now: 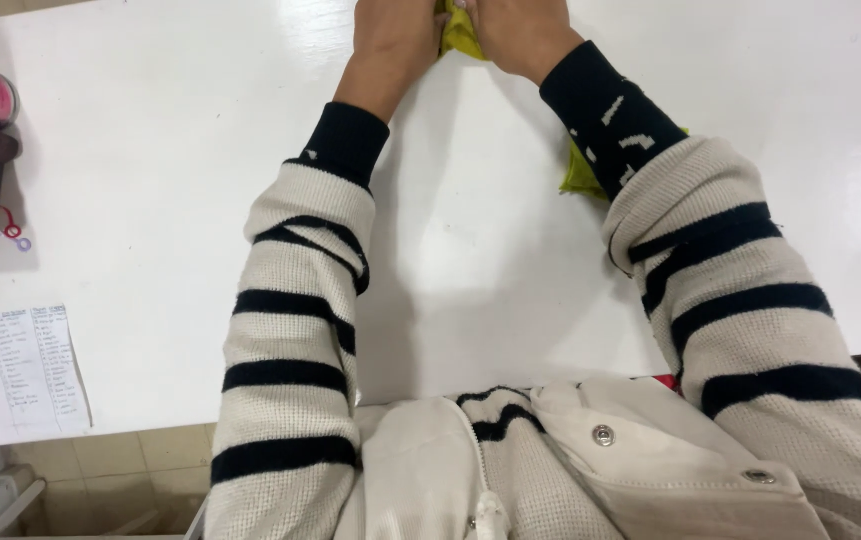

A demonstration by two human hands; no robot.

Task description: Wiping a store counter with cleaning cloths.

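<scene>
1. Fingers are cut off by the top edge; I cannot tell their spread.
2. Left hand (390,35) and right hand (520,30) press together on a yellow-green cloth (458,32), seemingly pinning it flat.
3. More of the cloth shows under the right sleeve.
4. It lies on the glossy white table (150,150).

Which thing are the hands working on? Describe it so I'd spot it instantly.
On the white table, look to the far edge at the top of the view, where the left hand and right hand meet. Pinched between them is a yellow-green cloth, the only bright thing there.
</scene>
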